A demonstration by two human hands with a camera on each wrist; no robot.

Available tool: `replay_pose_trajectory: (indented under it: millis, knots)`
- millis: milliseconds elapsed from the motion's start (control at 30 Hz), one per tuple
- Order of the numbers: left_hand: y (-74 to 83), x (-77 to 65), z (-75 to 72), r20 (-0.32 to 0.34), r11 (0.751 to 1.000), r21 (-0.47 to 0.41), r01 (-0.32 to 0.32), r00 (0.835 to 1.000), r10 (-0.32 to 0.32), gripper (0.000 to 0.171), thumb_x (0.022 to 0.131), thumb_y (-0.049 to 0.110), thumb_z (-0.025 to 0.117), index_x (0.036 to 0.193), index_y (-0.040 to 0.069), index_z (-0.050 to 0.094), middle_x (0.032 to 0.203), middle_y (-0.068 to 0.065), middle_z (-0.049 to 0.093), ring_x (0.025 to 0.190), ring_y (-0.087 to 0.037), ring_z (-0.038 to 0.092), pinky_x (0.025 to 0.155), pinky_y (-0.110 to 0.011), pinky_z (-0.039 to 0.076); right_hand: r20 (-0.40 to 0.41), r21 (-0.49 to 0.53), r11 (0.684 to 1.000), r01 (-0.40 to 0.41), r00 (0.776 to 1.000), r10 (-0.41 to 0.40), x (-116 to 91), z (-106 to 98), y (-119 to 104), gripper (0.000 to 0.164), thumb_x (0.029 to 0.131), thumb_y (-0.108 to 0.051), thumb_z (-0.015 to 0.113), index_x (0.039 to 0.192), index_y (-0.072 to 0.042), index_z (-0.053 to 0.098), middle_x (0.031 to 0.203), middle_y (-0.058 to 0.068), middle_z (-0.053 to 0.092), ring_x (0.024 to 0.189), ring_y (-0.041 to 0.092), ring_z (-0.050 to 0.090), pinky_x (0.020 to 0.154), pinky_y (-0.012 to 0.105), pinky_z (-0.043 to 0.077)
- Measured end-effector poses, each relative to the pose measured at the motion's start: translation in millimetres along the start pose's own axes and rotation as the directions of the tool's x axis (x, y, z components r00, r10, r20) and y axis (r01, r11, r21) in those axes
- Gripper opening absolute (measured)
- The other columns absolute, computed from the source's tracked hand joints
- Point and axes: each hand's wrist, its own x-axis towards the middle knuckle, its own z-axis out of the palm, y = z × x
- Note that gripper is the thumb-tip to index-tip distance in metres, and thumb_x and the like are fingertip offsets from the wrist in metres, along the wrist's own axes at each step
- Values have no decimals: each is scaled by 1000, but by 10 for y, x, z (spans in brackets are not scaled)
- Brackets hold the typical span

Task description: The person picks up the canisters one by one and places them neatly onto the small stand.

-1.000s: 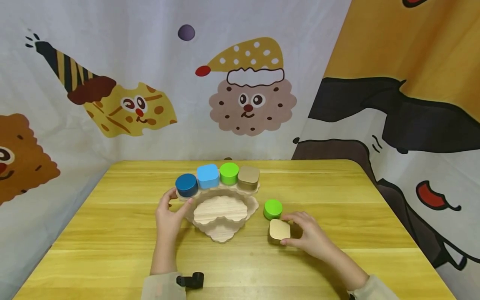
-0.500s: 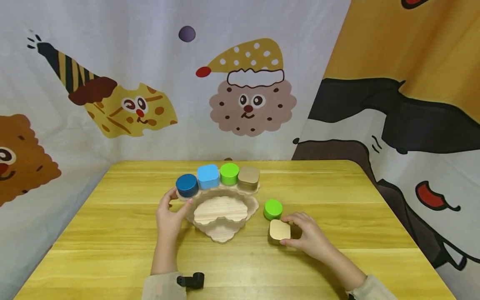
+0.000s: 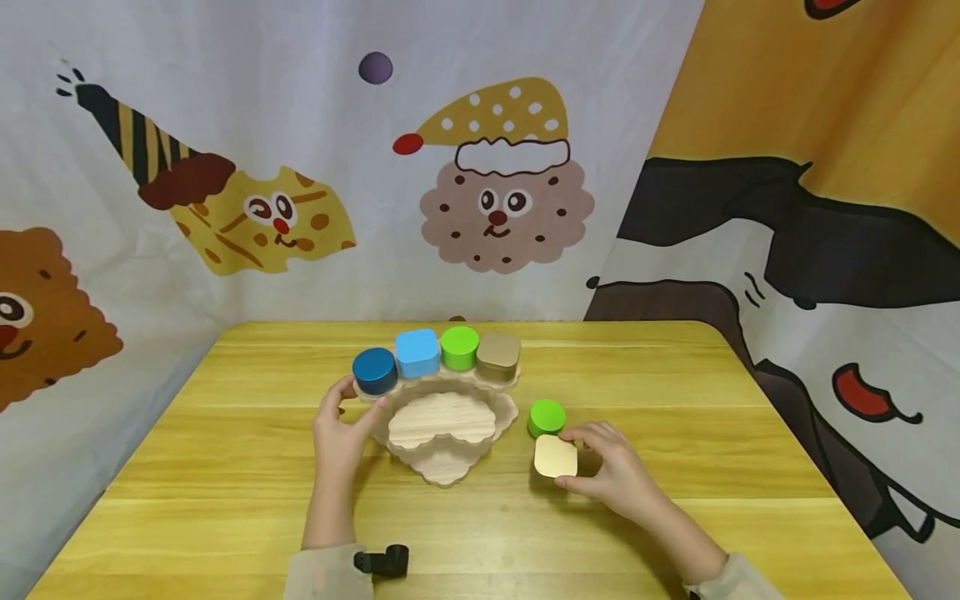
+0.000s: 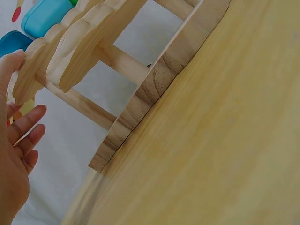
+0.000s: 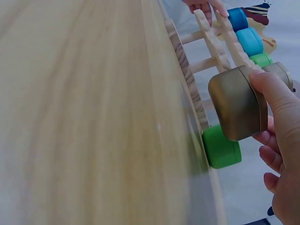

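My right hand pinches a gold square tin with rounded corners between thumb and fingers, right of the wooden stand. In the right wrist view the tin is tilted and overlaps a green round tin on the table. My left hand holds the left end of the tiered wooden stand, thumb on the upper shelf's edge. Along that top shelf stand a dark blue round tin, a light blue square tin, a green round tin and another gold square tin.
The wooden table reaches back to a printed cloth with cartoon biscuits and cheese. The stand's lower tiers have scalloped edges, with wooden pegs between them. A black camera mount sits at the left sleeve.
My right hand has shifted the gold tin slightly left and up in the head view, and its top now tilts more toward the camera. The left hand and the stand keep their place.
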Motion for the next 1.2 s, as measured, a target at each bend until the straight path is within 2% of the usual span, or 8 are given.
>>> replay_pose_trajectory:
  millis: [200,367,600,800,1200]
  knots:
    - [-2,-1,-2,2,1000,1,-2,1000,2,55,77,16,81,124,-2,57,107,-14,58,104,-19,45,89,-43,30,-8,9,1000,-6,1000,6,68,7,-103,60,61,-27,91,114,-17,65,113,-10,61,104,13,51,82,44,47]
    - [4,-5,-4,4,1000,-3,-3,1000,3,54,78,15,81,124,-2,57,107,-14,58,103,-19,45,88,-44,30,-29,56,998,-7,1000,8,155,26,-194,60,62,-24,91,115,-15,65,116,-7,61,107,16,51,84,48,47]
    - [12,-12,-8,-1,1000,-5,-16,1000,16,53,78,14,80,123,-1,58,107,-13,60,102,-18,46,87,-41,30,-90,81,996,33,996,-25,295,87,-347,59,60,-22,92,112,-12,66,112,-8,63,100,17,54,79,44,48]
    - [-5,-7,-5,2,1000,-8,-8,1000,8,54,78,16,81,124,-1,58,108,-13,60,102,-17,46,87,-39,30,-119,87,994,64,992,-53,416,148,-496,60,59,-24,92,111,-8,67,109,-6,64,100,14,52,81,43,46]
    - [16,-10,1,10,1000,-24,4,1000,-4,53,78,15,81,124,1,58,108,-12,59,105,-19,46,89,-44,30,-102,136,991,14,995,0,627,282,-725,59,63,-34,89,114,-13,67,112,-10,62,106,14,51,87,43,42]
